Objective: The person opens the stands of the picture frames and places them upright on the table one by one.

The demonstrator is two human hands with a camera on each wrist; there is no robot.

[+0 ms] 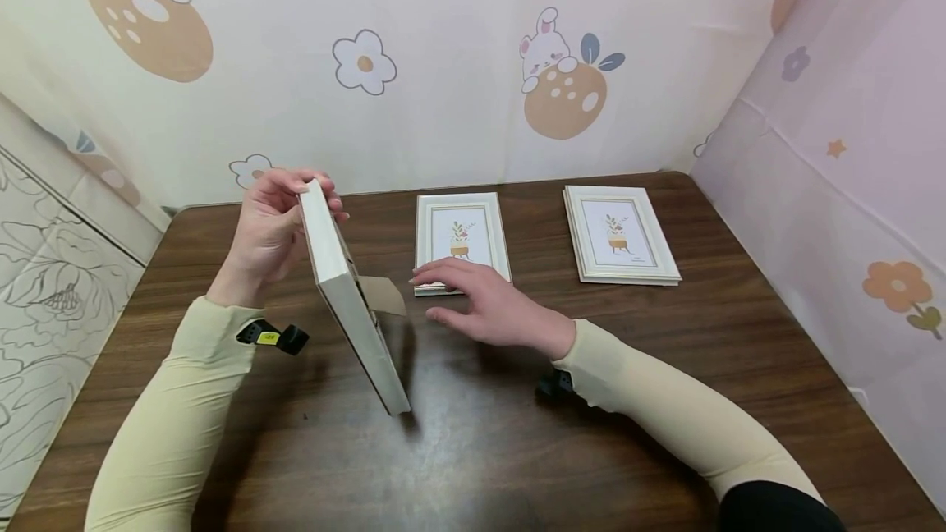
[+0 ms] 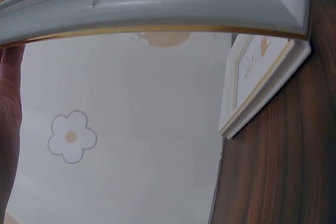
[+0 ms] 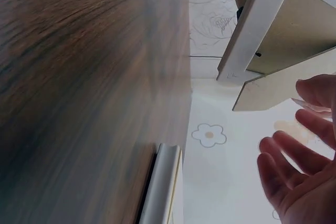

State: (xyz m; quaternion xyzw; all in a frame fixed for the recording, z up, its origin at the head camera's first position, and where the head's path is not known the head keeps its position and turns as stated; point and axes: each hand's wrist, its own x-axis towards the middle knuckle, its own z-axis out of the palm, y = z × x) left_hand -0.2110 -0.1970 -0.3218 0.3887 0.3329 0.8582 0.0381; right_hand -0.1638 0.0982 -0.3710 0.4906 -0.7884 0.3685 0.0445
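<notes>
My left hand (image 1: 273, 224) grips a white picture frame (image 1: 362, 335) by its top end, holding it on edge and tilted over the table. From its back a brown backing flap (image 1: 382, 295) sticks out to the right; in the right wrist view this flap (image 3: 283, 82) stands away from the frame's back. The left wrist view catches the held frame's grey-white moulding (image 2: 184, 3) with a gold line. My right hand (image 1: 480, 298) holds nothing, fingers spread toward the flap. It overlaps the lower part of a second white frame (image 1: 460, 224) with a potted-plant picture, lying face up.
A third white frame (image 1: 617, 228), seemingly stacked on another, lies farther right with the same plant picture. All rest on a dark wood table (image 1: 517, 450). A patterned curtain (image 1: 443, 105) closes off the back and right sides.
</notes>
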